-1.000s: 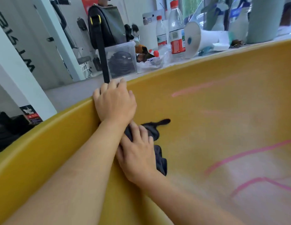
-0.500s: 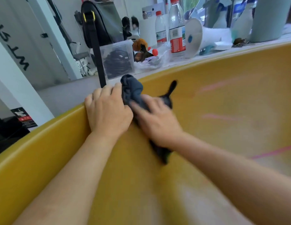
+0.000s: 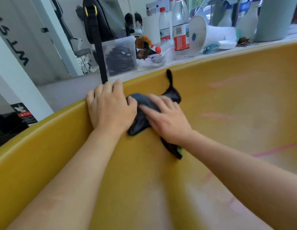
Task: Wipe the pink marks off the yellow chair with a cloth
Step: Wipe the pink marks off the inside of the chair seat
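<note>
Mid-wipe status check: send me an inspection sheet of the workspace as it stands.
Surface: yellow chair, pale smears across it.
Job's things: dark cloth bunched near the rim; vivid pink mark at right, fainter pink marks above it.
Clutter: water bottles, clear box, black bag and tipped white roll on the ledge behind.
Grippers: left hand grips the chair rim; right hand presses the cloth with flat fingers.
Cables: none loose; dark coils in the clear box may be cables.
Surroundings: white pillar at left.
</note>
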